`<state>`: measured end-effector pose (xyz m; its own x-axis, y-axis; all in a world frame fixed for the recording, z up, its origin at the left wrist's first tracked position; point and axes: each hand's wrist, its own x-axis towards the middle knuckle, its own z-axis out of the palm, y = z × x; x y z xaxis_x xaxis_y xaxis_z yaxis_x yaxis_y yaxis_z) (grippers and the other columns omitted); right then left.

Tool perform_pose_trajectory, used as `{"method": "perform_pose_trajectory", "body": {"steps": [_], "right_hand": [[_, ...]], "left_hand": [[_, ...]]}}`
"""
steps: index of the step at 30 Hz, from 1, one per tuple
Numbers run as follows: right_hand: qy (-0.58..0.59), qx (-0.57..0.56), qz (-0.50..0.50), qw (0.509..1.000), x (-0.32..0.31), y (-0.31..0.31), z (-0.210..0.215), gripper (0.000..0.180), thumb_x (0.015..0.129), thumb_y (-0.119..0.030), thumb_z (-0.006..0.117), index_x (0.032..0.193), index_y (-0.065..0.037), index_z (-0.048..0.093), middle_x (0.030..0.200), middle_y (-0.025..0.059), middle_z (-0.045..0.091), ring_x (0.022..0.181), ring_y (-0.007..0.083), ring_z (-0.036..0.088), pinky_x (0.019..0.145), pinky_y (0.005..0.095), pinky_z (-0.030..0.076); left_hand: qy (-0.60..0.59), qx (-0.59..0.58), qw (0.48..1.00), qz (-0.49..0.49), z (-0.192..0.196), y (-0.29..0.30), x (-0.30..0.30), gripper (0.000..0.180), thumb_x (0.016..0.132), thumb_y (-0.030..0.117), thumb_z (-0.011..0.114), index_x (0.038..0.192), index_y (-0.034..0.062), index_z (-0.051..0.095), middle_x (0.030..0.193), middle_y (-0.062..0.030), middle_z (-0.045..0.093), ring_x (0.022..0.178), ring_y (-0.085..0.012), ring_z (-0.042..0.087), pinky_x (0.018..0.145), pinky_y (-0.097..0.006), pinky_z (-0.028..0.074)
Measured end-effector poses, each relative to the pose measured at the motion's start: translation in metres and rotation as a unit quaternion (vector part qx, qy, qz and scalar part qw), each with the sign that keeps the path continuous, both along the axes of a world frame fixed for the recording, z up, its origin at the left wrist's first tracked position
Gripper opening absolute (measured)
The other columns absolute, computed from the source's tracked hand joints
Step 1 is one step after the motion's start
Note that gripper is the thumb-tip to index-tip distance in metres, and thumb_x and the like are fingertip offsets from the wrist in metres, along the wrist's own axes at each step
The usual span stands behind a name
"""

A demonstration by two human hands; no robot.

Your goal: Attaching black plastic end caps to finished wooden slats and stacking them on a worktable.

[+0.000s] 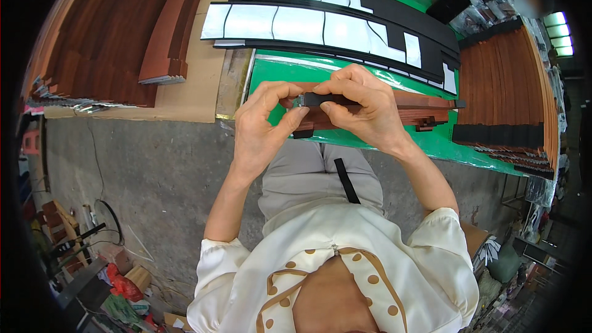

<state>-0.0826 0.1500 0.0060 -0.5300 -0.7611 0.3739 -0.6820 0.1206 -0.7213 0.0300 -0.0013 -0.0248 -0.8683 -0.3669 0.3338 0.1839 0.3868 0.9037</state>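
Both my hands meet over the near edge of a green table top (271, 77). My left hand (262, 126) pinches the left end of a narrow black strip (320, 99) between thumb and fingers. My right hand (361, 108) grips the same strip from above, fingers curled over it. Under the hands lies a long reddish-brown wooden piece (425, 111) with a stepped right end. A loose black strip (347, 180) rests on my lap.
Long black strips with shiny white backing (308, 24) lie across the far side of the table. Stacks of reddish-brown wooden slats stand at the left (123, 31) and at the right (505, 80). Grey concrete floor (148, 172) lies below, with clutter at the lower left.
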Motion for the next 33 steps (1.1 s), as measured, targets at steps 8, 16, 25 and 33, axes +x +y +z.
{"method": "perform_pose_trajectory", "body": {"steps": [8, 16, 25, 33], "right_hand": [[0.006, 0.006, 0.006, 1.0, -0.001, 0.0, 0.0, 0.023, 0.068, -0.003, 0.067, 0.092, -0.004, 0.067, 0.075, 0.0049, 0.053, 0.074, 0.0199, 0.054, 0.067, 0.0314, 0.045], [0.003, 0.01, 0.009, 1.0, -0.002, 0.0, 0.0, 0.025, 0.068, -0.003, 0.067, 0.093, -0.004, 0.067, 0.076, 0.0051, 0.053, 0.076, 0.02, 0.054, 0.068, 0.0313, 0.046], [0.008, 0.009, 0.01, 1.0, -0.002, 0.0, -0.001, 0.024, 0.068, -0.003, 0.068, 0.092, -0.005, 0.068, 0.076, 0.0047, 0.054, 0.076, 0.02, 0.054, 0.068, 0.0307, 0.046], [0.101, -0.031, 0.028, 0.994, -0.007, 0.012, -0.003, 0.024, 0.069, -0.005, 0.072, 0.092, -0.006, 0.068, 0.088, 0.0045, 0.062, 0.085, 0.0223, 0.057, 0.073, 0.0322, 0.048]], "left_hand": [[-0.001, -0.007, 1.0, 0.002, 0.0, 0.0, 0.001, 0.023, 0.074, 0.002, 0.069, 0.096, -0.0016, 0.061, 0.093, -0.008, 0.059, 0.077, -0.0151, 0.056, 0.07, -0.027, 0.046], [0.008, -0.017, 1.0, -0.003, 0.0, -0.001, 0.0, 0.023, 0.074, 0.002, 0.069, 0.096, -0.0011, 0.061, 0.093, -0.0082, 0.059, 0.077, -0.0154, 0.056, 0.07, -0.027, 0.046], [0.013, -0.026, 1.0, -0.002, -0.002, -0.001, 0.0, 0.023, 0.075, 0.001, 0.068, 0.096, -0.0014, 0.06, 0.092, -0.0083, 0.059, 0.077, -0.016, 0.056, 0.07, -0.028, 0.046], [0.063, -0.155, 0.986, 0.017, -0.005, 0.0, 0.002, 0.023, 0.077, -0.003, 0.065, 0.099, 0.0025, 0.062, 0.09, -0.0088, 0.059, 0.078, -0.0199, 0.057, 0.07, -0.03, 0.045]]}}
